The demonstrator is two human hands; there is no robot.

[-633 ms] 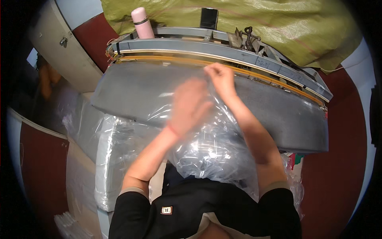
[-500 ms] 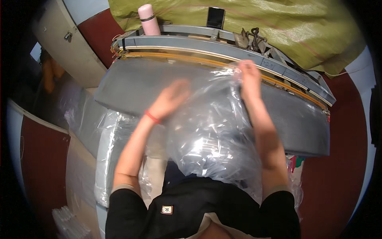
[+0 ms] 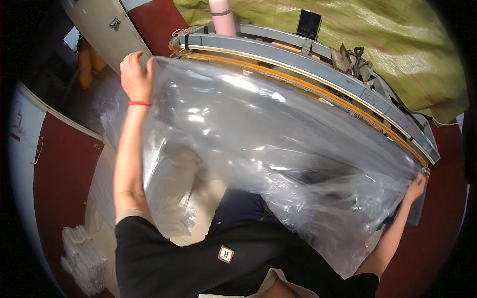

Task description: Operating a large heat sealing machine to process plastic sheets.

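Observation:
A wide piece of clear plastic film (image 3: pixel 238 119) is spread between my hands, over the grey-topped bench of the long machine. My left hand (image 3: pixel 136 77), with a red band on its wrist, is raised at the film's far left corner. Its fingers are partly curled and the film's corner meets the thumb side, drawn taut. At the right end of the machine, my right hand (image 3: pixel 416 188) pinches the film's other end. Loose, crumpled folds hang toward my body, lower right.
The long machine has a curved metal bar (image 3: pixel 278 59) with an orange strip. Behind it are a pink bottle (image 3: pixel 222 19), a phone (image 3: pixel 309 25), a metal clamp (image 3: pixel 355 62) and a yellow-green tarp (image 3: pixel 387 30). Folded plastic (image 3: pixel 84 260) lies lower left, near a door (image 3: pixel 102 30).
My hands have moved far apart, left hand to the left and right hand to the right and nearer. The bunched film is now stretched wide across the bench. The view has shifted.

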